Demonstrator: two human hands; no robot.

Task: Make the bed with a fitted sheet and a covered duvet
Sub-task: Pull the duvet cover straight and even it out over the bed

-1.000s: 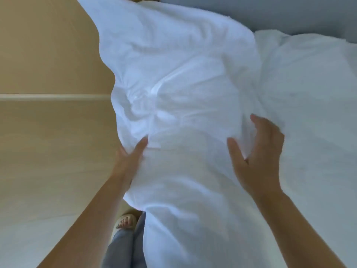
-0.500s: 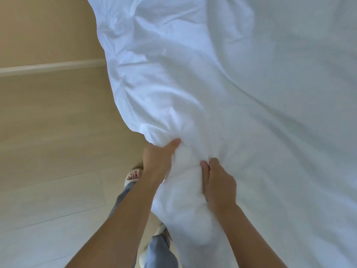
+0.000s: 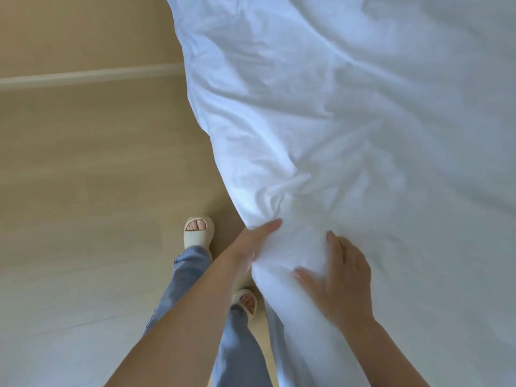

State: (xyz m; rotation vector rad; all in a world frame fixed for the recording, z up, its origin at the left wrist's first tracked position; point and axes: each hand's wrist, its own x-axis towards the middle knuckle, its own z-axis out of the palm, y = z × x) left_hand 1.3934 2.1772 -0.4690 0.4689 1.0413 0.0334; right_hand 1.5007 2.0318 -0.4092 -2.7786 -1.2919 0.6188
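A white covered duvet (image 3: 349, 113) fills the right and top of the head view, wrinkled and spread over the bed, with its edge hanging toward the floor. Folds gather into a bunch at its near left edge. My left hand (image 3: 251, 241) grips that bunched edge from the left side, thumb on top and fingers tucked under the cloth. My right hand (image 3: 340, 277) lies just right of it, fingers spread and pressing flat on the duvet. The mattress and any fitted sheet are hidden under the duvet.
Pale wooden floor (image 3: 83, 191) lies to the left, ending at a beige wall with a white skirting board (image 3: 89, 75). My legs in blue jeans (image 3: 190, 275) and cream slippers (image 3: 199, 229) stand close beside the hanging duvet edge.
The duvet was lifted up in front of me a second ago; it has come down flat. My hands moved down to its near edge, and the right hand has opened from a grip to a flat press.
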